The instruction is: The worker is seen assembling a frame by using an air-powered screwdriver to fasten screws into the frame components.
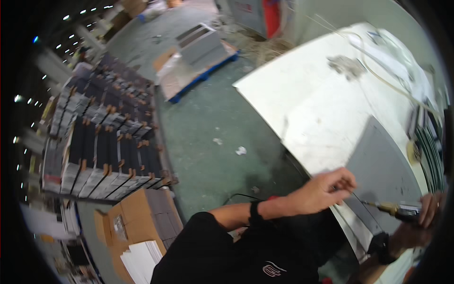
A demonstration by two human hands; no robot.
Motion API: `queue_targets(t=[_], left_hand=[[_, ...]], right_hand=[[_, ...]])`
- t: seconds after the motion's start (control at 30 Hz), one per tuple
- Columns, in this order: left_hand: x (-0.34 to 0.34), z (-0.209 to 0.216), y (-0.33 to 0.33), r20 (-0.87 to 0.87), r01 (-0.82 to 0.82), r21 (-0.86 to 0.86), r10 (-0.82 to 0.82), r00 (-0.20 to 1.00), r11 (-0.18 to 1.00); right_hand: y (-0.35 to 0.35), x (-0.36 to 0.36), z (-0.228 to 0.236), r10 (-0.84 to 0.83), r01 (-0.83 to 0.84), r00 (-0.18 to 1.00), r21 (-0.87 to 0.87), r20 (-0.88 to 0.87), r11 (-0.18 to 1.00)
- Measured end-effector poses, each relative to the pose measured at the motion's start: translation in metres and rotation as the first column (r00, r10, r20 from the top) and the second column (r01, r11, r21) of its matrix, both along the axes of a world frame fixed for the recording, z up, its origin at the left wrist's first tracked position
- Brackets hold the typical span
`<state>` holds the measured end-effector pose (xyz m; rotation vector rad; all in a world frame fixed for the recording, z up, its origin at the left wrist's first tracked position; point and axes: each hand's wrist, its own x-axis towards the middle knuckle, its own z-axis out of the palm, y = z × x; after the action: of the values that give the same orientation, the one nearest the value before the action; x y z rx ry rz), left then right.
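Our left hand (326, 189) pinches a thin wire (355, 196) over the grey panel (385, 165) on the white worktable (312, 94). Our right hand (428, 210) is wrapped around a brass-tipped tool (390, 207), tip touching the panel. Cardboard boxes (137, 222) and stacked dark panels (101, 142) stand left across the floor.

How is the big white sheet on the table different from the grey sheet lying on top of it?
The white sheet is much larger and brighter than the grey sheet. The white sheet lies underneath, while the grey sheet rests on top near the person's hands. The left hand presses at the grey sheet's edge and the right hand holds a brass-tipped tool over it; the white sheet's far part carries only cords. Both are flat and thin.
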<state>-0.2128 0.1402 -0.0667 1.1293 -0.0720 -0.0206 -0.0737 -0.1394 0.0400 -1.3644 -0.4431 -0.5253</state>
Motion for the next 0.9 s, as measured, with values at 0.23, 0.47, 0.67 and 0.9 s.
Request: queue_targets(t=[0.23,0.47,0.67,0.9], left_hand=[[-0.009,-0.009,0.015,0.063,-0.155,0.069,0.151,0.987,0.986],[-0.01,-0.009,0.007,0.057,-0.123,0.032,0.121,0.991,0.992],[-0.011,-0.009,0.006,0.05,-0.136,0.042,0.134,0.99,0.99],[-0.01,-0.009,0.009,0.015,-0.138,0.026,0.138,0.99,0.99]], right_hand=[[0.122,-0.021,0.038,0.726,-0.766,0.643,0.21,0.244,0.608],[0.111,-0.015,0.035,0.763,-0.797,0.604,0.176,0.231,0.577],[0.115,-0.015,0.031,0.762,-0.789,0.614,0.163,0.206,0.592],[0.117,-0.011,0.029,0.775,-0.805,0.593,0.134,0.217,0.579]])
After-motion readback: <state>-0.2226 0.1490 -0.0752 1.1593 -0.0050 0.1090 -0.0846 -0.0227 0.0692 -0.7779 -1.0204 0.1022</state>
